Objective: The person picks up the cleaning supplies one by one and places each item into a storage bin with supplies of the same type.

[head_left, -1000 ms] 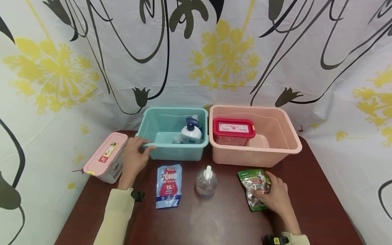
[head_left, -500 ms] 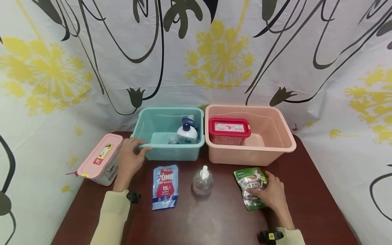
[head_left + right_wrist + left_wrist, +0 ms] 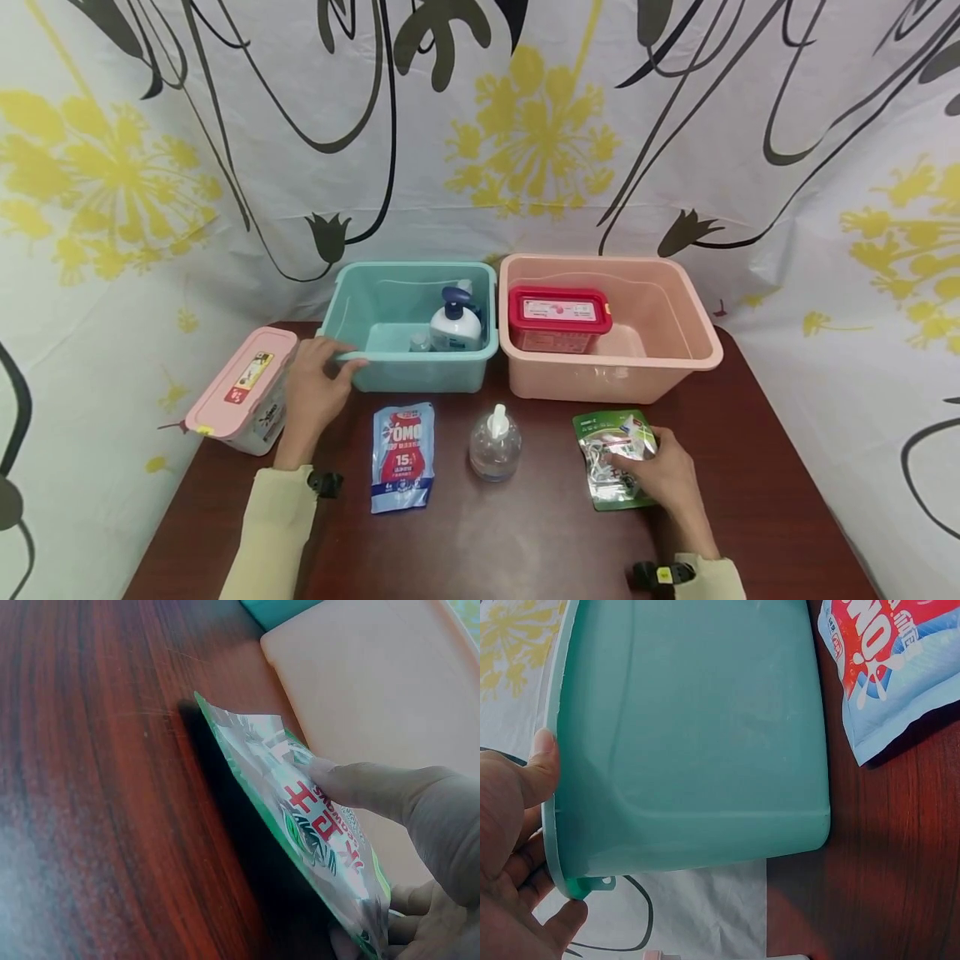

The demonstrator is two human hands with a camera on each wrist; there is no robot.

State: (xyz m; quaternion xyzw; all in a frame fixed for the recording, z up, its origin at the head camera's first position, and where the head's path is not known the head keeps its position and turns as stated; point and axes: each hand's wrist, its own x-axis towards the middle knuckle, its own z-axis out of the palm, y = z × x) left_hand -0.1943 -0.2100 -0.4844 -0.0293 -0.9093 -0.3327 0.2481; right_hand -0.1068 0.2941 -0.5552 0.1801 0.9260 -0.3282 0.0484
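At the front left corner of a teal plastic bin [image 3: 420,372], my left hand [image 3: 315,392] grips the rim. The left wrist view has the thumb on the bin's [image 3: 697,735] outer wall and the fingers behind the rim. My right hand [image 3: 669,475] pinches a green and silver pouch [image 3: 611,450] by its right side. In the right wrist view the thumb presses the pouch's [image 3: 300,817] printed face, and fingers curl behind it. One edge of the pouch stands above the table, with a dark shadow beneath. Inside the teal bin is a white pump bottle [image 3: 455,329] with a blue top.
A blue OMO pouch [image 3: 402,458] and a clear pump bottle [image 3: 495,450] sit between the hands. The pink bin [image 3: 615,379] holds a red-lidded box [image 3: 558,321]. A pink-lidded container [image 3: 243,387] is left of the left hand. A patterned cloth [image 3: 450,192] hangs behind the table.
The head view has shifted slightly, so everything appears farther left. The green pouch has tilted and its lower end has come up a little in the right hand. The left hand stays on the rim.
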